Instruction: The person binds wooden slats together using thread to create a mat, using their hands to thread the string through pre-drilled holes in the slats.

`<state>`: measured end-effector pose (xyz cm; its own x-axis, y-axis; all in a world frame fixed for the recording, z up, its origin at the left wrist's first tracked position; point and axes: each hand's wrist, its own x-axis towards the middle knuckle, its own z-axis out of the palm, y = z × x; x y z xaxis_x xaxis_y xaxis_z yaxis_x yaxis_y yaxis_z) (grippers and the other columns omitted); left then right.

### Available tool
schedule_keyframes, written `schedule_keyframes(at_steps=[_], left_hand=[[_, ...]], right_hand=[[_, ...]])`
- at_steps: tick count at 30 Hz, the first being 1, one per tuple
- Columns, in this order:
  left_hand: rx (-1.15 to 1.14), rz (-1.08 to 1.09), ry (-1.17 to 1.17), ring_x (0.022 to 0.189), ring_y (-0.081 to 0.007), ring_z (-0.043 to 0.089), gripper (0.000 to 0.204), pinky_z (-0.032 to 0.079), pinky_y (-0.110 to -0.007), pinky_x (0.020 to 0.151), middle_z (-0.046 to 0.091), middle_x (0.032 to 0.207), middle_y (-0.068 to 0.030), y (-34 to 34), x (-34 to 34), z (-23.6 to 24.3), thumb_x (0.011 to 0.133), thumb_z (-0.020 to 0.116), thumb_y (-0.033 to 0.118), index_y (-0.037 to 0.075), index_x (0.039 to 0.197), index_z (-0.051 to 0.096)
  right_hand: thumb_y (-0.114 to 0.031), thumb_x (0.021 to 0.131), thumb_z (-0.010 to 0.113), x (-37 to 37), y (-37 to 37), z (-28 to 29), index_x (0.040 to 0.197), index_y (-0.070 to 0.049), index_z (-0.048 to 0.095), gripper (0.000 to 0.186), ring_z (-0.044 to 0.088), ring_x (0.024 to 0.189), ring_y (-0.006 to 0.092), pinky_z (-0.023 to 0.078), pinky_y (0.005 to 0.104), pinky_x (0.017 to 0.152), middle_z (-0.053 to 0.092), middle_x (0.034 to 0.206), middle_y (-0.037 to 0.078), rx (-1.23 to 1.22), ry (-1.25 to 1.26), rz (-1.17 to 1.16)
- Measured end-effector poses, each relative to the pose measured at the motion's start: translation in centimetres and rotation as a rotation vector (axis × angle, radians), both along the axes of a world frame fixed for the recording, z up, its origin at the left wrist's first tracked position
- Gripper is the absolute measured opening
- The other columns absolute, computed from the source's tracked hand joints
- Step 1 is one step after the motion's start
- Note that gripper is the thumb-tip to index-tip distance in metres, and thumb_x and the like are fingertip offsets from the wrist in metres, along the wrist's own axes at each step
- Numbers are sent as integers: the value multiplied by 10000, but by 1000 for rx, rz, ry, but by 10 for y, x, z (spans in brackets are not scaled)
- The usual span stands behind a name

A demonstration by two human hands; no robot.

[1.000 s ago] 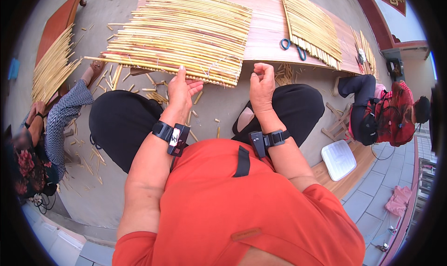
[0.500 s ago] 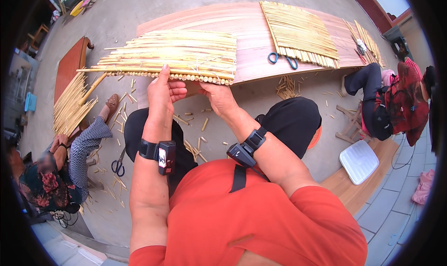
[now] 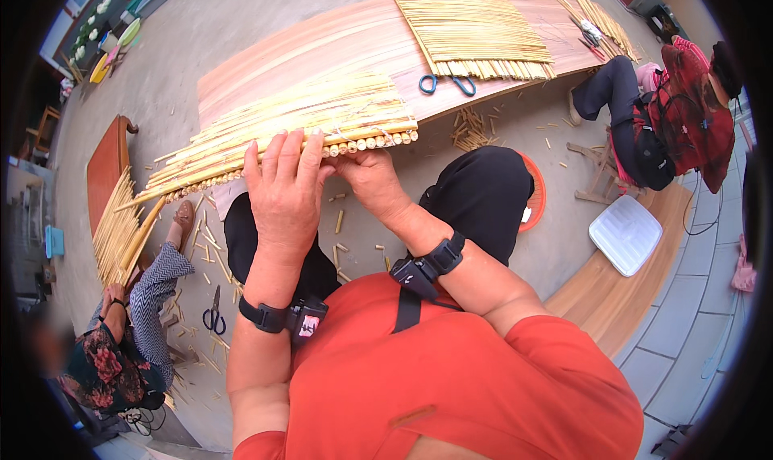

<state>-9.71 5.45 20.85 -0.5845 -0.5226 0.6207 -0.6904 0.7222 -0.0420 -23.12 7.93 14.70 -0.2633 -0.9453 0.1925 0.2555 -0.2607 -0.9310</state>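
Long wooden table (image 3: pixel 266 64) with flat stalk mat (image 3: pixel 477 31), blue-handled scissors (image 3: pixel 436 80), loose stalks (image 3: pixel 605 18) atop.

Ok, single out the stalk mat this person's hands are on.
The near mat, jutting past the wooden table: both left hand and right hand touch it. The flat mat beside the teal-handled scissors lies untouched.
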Motion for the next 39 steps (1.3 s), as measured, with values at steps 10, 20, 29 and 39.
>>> schedule_keyframes(at_steps=[10, 20, 29, 39], left_hand=[[-157, -121, 85, 945, -235, 586, 378, 425, -390, 836, 626, 1037, -72, -19, -22, -7, 741, 678, 142, 57, 1107, 635], [-173, -3, 131, 854, -232, 606, 312, 451, -359, 767, 652, 905, -59, -69, -26, 4, 813, 695, 252, 101, 1079, 639], [43, -10, -31, 1005, -240, 543, 409, 400, -399, 861, 583, 1078, -47, -65, 2, -113, 693, 753, 171, 115, 1076, 620], [284, -60, 34, 1040, -299, 551, 378, 449, -411, 888, 604, 1090, -91, -65, 50, -166, 724, 727, 108, 61, 1082, 615]], right_hand=[[-80, 906, 588, -2, 5, 5, 1035, 16, 662, 177, 555, 797, 67, 481, 239, 722, 662, 893, 14, 69, -93, -5], [-246, 825, 601, -40, 72, -141, 867, -114, 694, 167, 641, 844, 330, 504, 432, 738, 673, 858, 141, 533, 1091, 380], [-205, 709, 693, -57, 90, -216, 839, -106, 733, 168, 672, 804, 300, 517, 435, 707, 699, 825, 120, 897, 1357, 971], [-122, 772, 638, -44, 72, -206, 951, -104, 735, 204, 691, 871, 254, 530, 395, 698, 719, 926, 88, 1183, 1470, 1215]])
